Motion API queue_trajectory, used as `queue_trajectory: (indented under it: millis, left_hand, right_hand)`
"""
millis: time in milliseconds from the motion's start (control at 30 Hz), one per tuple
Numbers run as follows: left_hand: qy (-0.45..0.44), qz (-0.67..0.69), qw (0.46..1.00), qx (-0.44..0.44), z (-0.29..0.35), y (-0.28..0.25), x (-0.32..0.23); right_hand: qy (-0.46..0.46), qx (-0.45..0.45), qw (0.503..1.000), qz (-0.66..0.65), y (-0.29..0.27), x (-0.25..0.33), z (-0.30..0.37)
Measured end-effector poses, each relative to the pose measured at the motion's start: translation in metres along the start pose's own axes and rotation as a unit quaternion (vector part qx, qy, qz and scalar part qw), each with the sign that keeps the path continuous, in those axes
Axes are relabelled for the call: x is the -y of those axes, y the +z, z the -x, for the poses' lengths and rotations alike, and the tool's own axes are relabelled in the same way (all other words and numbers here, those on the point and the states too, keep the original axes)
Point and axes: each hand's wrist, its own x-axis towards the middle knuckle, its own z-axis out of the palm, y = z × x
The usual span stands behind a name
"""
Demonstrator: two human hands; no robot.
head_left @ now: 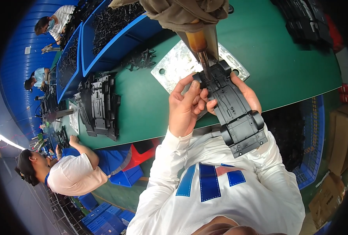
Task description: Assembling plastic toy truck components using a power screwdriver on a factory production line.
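A black plastic toy-car chassis (233, 102) is held tilted in front of my chest, its far end under a machine's metal tip. My right hand (245, 92) grips its right edge, thumb near the far right wheel arch. At the far left wheel arch, my left hand (185, 102) has its fingers curled, thumb and forefinger closed on that corner. Whether a small part is also pinched there, I cannot tell. The metal shaft (203, 62) comes down from an amber sleeve (197, 41) and appears to meet the chassis. Beneath lies a shiny metal plate (174, 64).
Brown cloth (185, 13) wraps the machine head above. Stacked black chassis (103, 105) stand left on the green table (142, 113); more parts (305, 21) lie far right. Blue bins (115, 45) hold small black parts. A co-worker (74, 168) sits left; a blue crate (313, 145) stands right.
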Motion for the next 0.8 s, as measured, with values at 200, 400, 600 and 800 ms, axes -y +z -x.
queue_trajectory:
  millis: [200, 400, 600, 800]
  left_hand:
    - [0.002, 0.005, 1.0, -0.008, 0.004, -0.009, 0.001]
    - [0.004, 0.007, 1.0, 0.016, 0.004, -0.015, 0.002]
    - [0.009, 0.005, 1.0, 0.024, 0.005, -0.016, 0.002]
    - [0.016, -0.007, 1.0, 0.013, 0.009, -0.019, 0.002]
  right_hand:
    - [0.018, 0.007, 1.0, -0.007, -0.006, -0.006, -0.001]
    - [0.021, -0.007, 0.999, -0.023, 0.01, -0.012, 0.007]
    - [0.035, 0.021, 0.999, -0.015, 0.008, -0.012, 0.01]
    - [0.051, 0.017, 0.996, 0.078, -0.006, -0.003, 0.009]
